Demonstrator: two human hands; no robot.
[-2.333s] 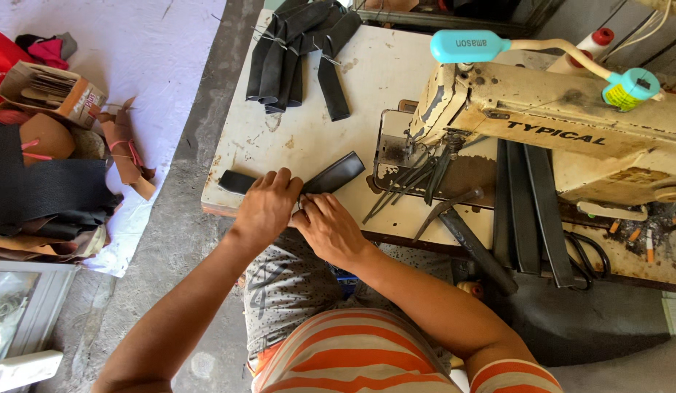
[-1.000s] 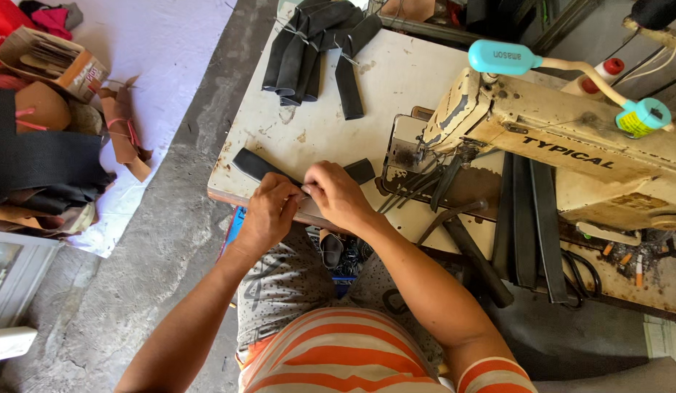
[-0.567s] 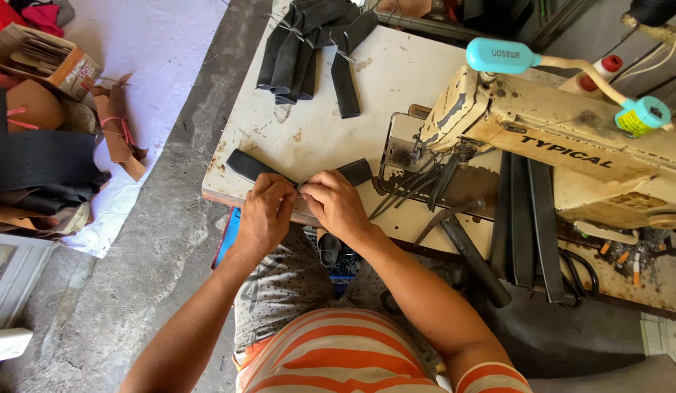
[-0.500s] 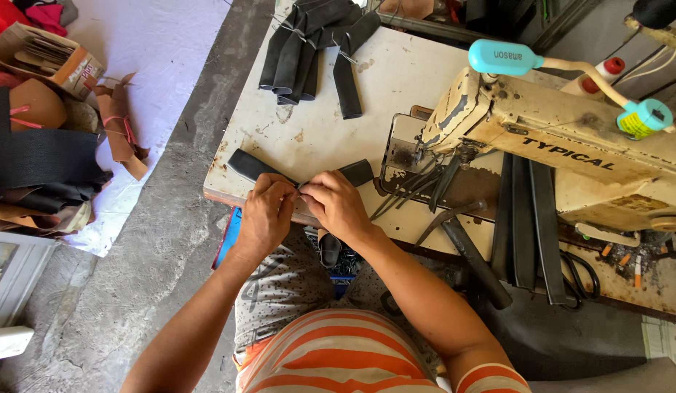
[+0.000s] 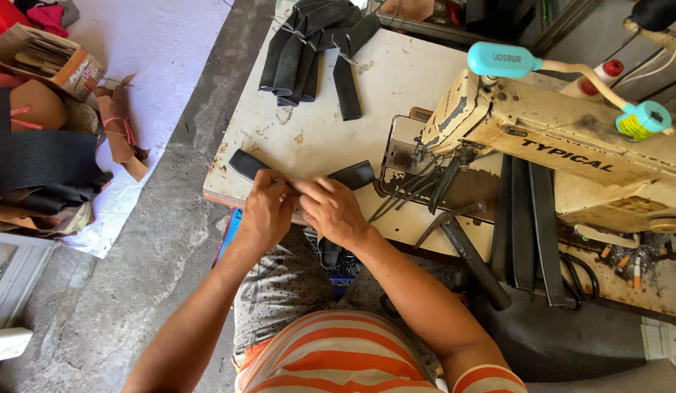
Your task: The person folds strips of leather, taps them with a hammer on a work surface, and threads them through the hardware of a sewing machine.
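Observation:
A black strap piece point(image 5: 244, 163) lies along the near edge of the worn white table point(image 5: 316, 124); its other end point(image 5: 354, 174) shows to the right of my hands. My left hand point(image 5: 263, 211) and my right hand point(image 5: 330, 209) meet over its middle, fingers pinching it. Most of the strap's centre is hidden under them. To the right stands a cream sewing machine point(image 5: 563, 153).
A bundle of black strips point(image 5: 309, 45) lies at the table's far side. A hammer point(image 5: 465, 251) and long black strips point(image 5: 527, 218) rest by the machine. Left on the floor are leather scraps point(image 5: 119, 131), a cardboard box point(image 5: 50, 58) and black webbing point(image 5: 39, 156).
My hands have stayed on the strap, shifting only slightly along it; the view has moved a little. Earlier the strap lay more to the right under my hands.

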